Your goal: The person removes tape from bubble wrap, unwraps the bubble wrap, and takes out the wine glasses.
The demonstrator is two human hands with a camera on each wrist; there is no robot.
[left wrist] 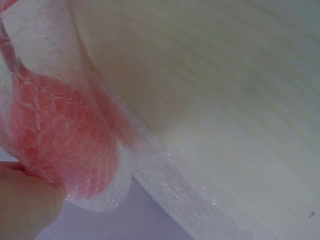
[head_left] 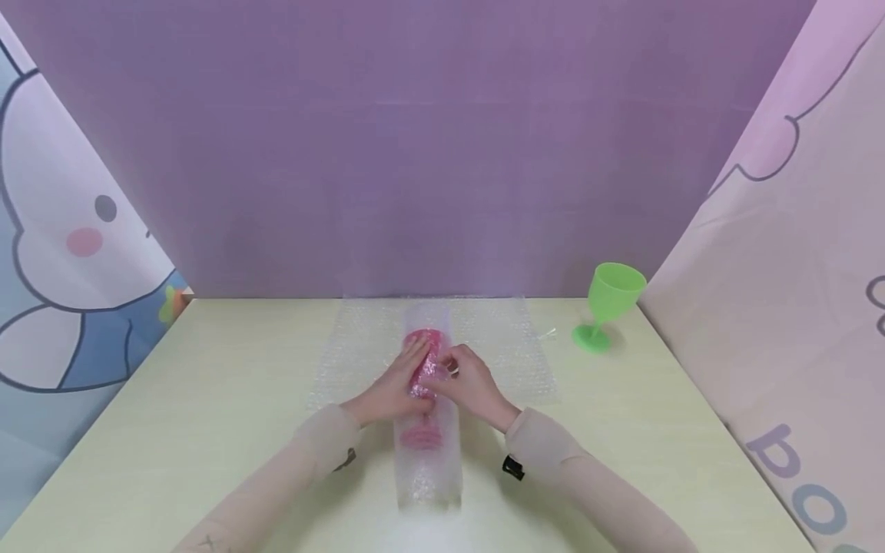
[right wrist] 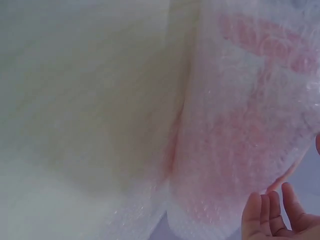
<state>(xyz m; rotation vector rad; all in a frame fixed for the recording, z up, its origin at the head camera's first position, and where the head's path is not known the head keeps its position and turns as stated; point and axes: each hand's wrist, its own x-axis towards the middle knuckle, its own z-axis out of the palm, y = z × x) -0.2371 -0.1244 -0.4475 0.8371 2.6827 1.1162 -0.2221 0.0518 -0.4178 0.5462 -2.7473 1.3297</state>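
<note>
Pink goblet (head_left: 426, 369) in bubble wrap (head_left: 494, 349) lies toward the counter's (head_left: 228, 407) far edge, left grip (head_left: 397, 389) straight-fingered upon it, right grip's (head_left: 475, 388) state unclear.

Two hands (head_left: 392, 390) (head_left: 473, 382), one pink goblet (head_left: 430, 361), one green goblet (head_left: 611, 293).

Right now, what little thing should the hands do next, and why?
Maybe the right hand could fold the near end of the wrap over the pink cup's foot. The wrap sticks out past the foot, so that end probably needs tucking in, and the left hand rests on the bundle, which should help steady it.
</note>
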